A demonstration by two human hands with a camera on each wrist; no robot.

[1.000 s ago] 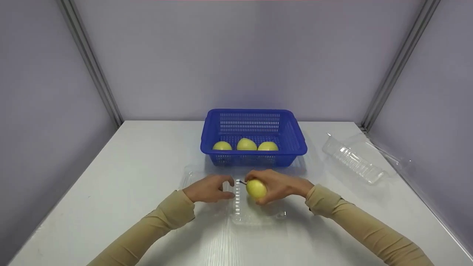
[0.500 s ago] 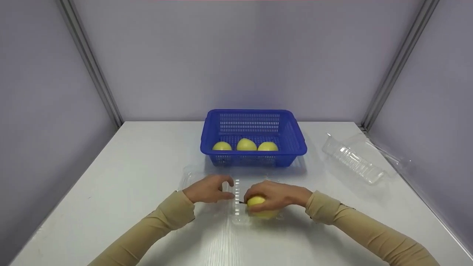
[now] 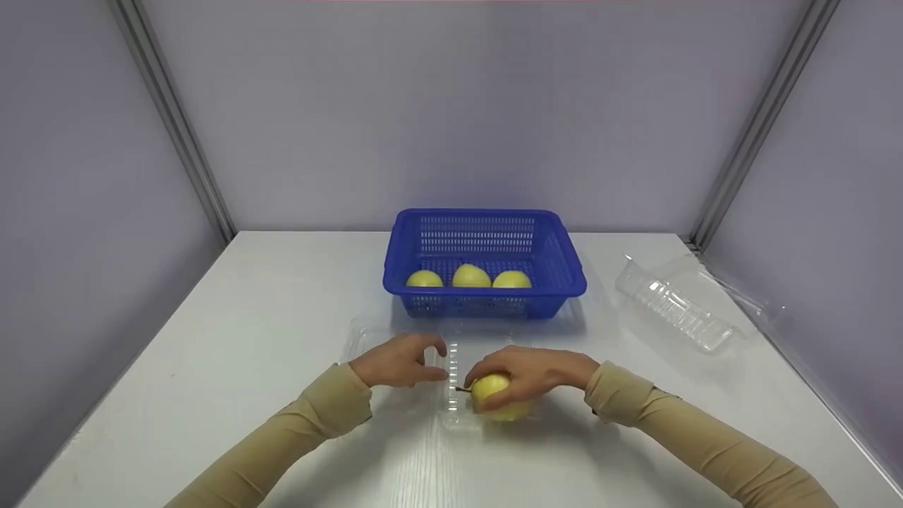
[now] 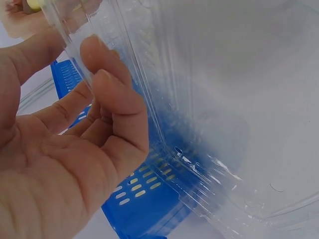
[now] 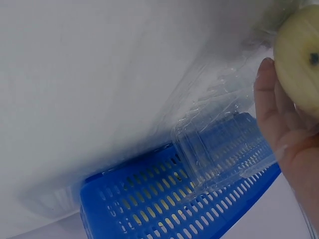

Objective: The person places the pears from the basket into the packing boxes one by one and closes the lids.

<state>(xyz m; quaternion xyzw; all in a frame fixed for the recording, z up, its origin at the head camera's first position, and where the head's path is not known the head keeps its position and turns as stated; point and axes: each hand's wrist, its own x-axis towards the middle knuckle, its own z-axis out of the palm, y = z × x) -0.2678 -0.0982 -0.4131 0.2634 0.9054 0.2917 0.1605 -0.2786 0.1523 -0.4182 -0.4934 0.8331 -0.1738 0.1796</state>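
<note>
My right hand (image 3: 532,372) grips a round yellow pear (image 3: 492,384) with a dark stem, its fingers over the top and the thumb on the near side. The pear sits at the right half of a clear plastic clamshell box (image 3: 453,406), stem toward the left. In the right wrist view, the fingertips lie along the side of the pear (image 5: 296,59). Over the box's left half, my left hand (image 3: 398,361) has loosely curved fingers and a gap between thumb and forefinger. Its fingertips are close to the clear plastic wall (image 4: 149,89) in the left wrist view.
Behind the box stands a blue slotted basket (image 3: 487,303) with three pears (image 3: 471,276) showing in it. More clear plastic boxes (image 3: 670,310) lie at the right on the white table (image 3: 282,296). Grey panels enclose the back and sides.
My right hand has lowered the pear toward me into the right half of the box, then stayed nearly still. The left hand has kept its place.
</note>
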